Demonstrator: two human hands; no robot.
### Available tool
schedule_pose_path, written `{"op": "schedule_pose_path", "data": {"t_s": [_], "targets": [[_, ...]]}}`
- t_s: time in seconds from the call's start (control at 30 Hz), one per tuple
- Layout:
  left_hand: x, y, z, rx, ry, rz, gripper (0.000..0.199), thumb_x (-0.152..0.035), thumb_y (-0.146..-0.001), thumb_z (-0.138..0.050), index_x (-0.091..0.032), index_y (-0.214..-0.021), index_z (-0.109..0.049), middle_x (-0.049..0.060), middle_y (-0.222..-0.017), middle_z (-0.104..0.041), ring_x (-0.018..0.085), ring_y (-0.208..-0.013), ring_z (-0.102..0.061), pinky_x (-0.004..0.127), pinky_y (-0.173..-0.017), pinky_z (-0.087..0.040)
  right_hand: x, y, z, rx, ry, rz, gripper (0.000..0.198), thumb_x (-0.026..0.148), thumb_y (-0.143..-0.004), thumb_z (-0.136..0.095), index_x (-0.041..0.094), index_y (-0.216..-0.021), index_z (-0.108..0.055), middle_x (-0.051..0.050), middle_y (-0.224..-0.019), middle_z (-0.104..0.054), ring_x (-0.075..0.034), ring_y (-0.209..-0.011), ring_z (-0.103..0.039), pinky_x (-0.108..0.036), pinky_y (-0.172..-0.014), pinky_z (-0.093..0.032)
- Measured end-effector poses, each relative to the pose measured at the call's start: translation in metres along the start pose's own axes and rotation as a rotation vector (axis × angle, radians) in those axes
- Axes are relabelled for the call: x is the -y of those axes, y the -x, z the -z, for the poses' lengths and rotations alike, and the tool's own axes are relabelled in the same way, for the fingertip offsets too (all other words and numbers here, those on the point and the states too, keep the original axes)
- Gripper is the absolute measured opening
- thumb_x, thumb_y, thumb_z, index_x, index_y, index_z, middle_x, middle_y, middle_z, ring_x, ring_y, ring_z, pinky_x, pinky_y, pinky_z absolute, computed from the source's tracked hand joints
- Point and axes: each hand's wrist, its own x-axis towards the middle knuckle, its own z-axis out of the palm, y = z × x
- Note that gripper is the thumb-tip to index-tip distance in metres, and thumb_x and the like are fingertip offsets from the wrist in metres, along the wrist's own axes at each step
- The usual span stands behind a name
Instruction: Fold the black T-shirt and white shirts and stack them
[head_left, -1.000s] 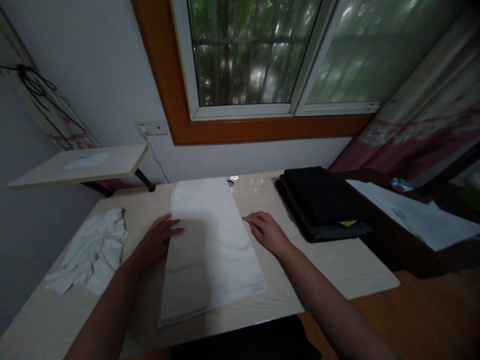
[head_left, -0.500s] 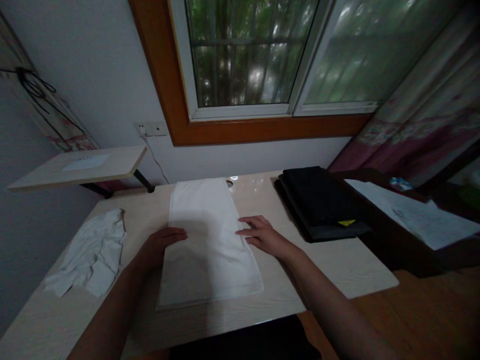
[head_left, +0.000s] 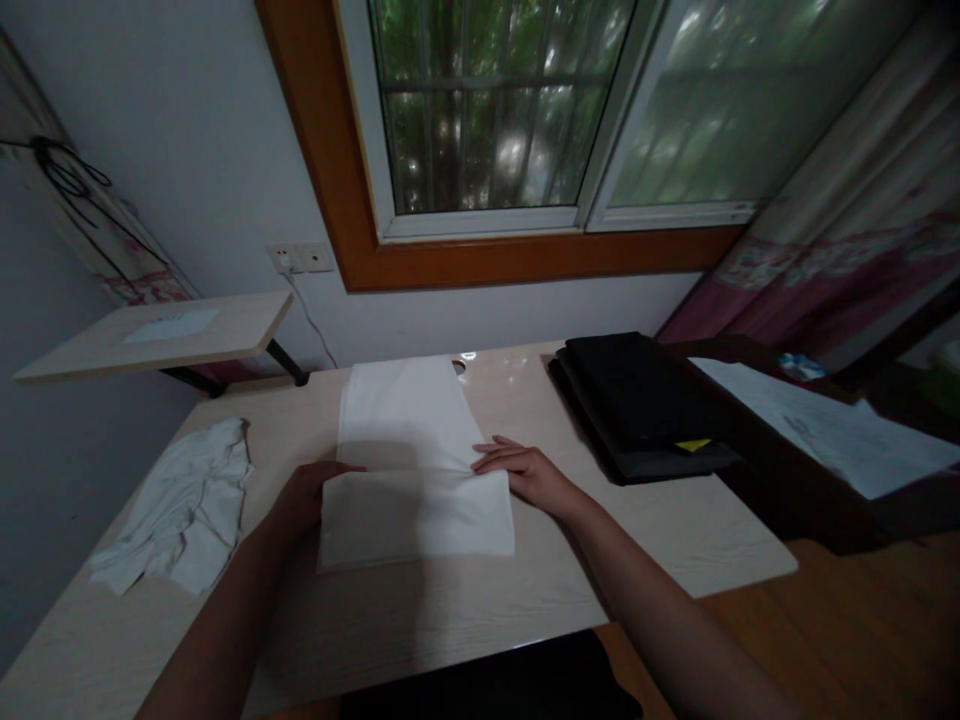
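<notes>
A folded white cloth (head_left: 409, 410) lies lengthwise on the desk in front of me. A raised crease crosses its middle, and the near part below it hangs toward the desk's front edge. At the left end of this crease, my left hand (head_left: 304, 497) is closed on the cloth's edge, its thumb side partly hidden. My right hand (head_left: 531, 478) grips the right end of the crease, fingers close together and pressed on the fabric. Farther left on the desk lies a second white cloth (head_left: 184, 500), crumpled and touched by neither hand.
The pale wooden desk (head_left: 667, 540) carries a stack of black folded items (head_left: 637, 400) at the right, with a yellow tag. A small raised shelf (head_left: 157, 335) stands at the back left. Beyond the desk's right end, a white sheet (head_left: 825, 425) lies on a dark surface.
Both hands have closed on the cloth's side edges and raised a crease across its middle. The cloth's near edge has drawn away from me.
</notes>
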Motion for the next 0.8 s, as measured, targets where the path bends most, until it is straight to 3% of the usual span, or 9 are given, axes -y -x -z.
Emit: {"op": "schedule_pose_path", "data": {"t_s": [0.07,0.13,0.2,0.27,0.43,0.6,0.8], "targets": [[-0.006,0.000,0.002,0.017,0.054,0.017,0.026,-0.036,-0.086,-0.064,-0.026,-0.103,-0.080,0.005,-0.103,-0.080,0.027,-0.096,-0.075,0.037,-0.087,-0.058,0.003,0.000,0.001,-0.021,-0.074,-0.057,0.027,0.045,-0.100,-0.059,0.027,-0.107,-0.078,-0.006,-0.108,-0.079,-0.025,-0.116,-0.069,-0.056,-0.119,-0.030],[-0.013,0.000,0.003,0.042,0.119,0.057,0.022,-0.033,-0.085,-0.062,-0.024,-0.093,-0.080,0.004,-0.093,-0.080,0.026,-0.087,-0.075,0.035,-0.079,-0.059,0.008,0.000,0.002,-0.031,-0.156,-0.140,0.031,0.048,-0.098,-0.060,0.023,-0.101,-0.079,-0.006,-0.104,-0.079,-0.024,-0.105,-0.072,-0.049,-0.112,-0.041],[-0.021,0.001,0.002,0.079,0.188,0.112,0.022,-0.032,-0.085,-0.060,-0.021,-0.085,-0.079,0.004,-0.084,-0.079,0.025,-0.080,-0.074,0.033,-0.072,-0.058,0.012,0.001,0.002,-0.030,-0.247,-0.230,0.036,0.051,-0.096,-0.062,0.020,-0.094,-0.080,-0.007,-0.097,-0.079,-0.022,-0.092,-0.072,-0.040,-0.094,-0.052],[-0.028,0.003,0.001,0.127,0.265,0.155,0.021,-0.030,-0.084,-0.061,-0.021,-0.083,-0.079,0.003,-0.081,-0.078,0.025,-0.077,-0.074,0.033,-0.069,-0.058,0.015,0.001,0.002,-0.032,-0.310,-0.297,0.038,0.053,-0.092,-0.066,0.017,-0.087,-0.079,-0.005,-0.087,-0.077,-0.020,-0.080,-0.070,-0.032,-0.078,-0.054],[-0.051,0.010,0.001,0.242,0.409,0.246,0.025,-0.032,-0.082,-0.059,-0.021,-0.091,-0.081,0.004,-0.092,-0.080,0.028,-0.087,-0.074,0.037,-0.080,-0.059,0.016,0.002,0.001,0.007,-0.393,-0.379,0.042,0.057,-0.084,-0.073,0.016,-0.074,-0.074,-0.001,-0.072,-0.069,-0.015,-0.067,-0.060,-0.027,-0.067,-0.048],[-0.070,0.024,0.004,0.321,0.331,0.433,0.032,-0.038,-0.082,-0.058,-0.020,-0.093,-0.081,0.006,-0.100,-0.080,0.030,-0.098,-0.072,0.037,-0.088,-0.057,0.018,0.003,0.002,0.174,-0.543,-0.439,0.044,0.059,-0.081,-0.077,0.015,-0.076,-0.073,-0.001,-0.073,-0.065,-0.013,-0.068,-0.057,-0.025,-0.068,-0.045],[-0.081,0.038,-0.003,0.489,0.351,0.481,0.038,-0.046,-0.083,-0.064,-0.025,-0.111,-0.078,0.003,-0.122,-0.075,0.031,-0.118,-0.067,0.040,-0.104,-0.050,0.017,0.014,0.004,0.418,-0.787,-0.591,0.035,0.049,-0.077,-0.084,0.016,-0.082,-0.074,0.002,-0.072,-0.063,-0.009,-0.062,-0.054,-0.022,-0.063,-0.042]]}}
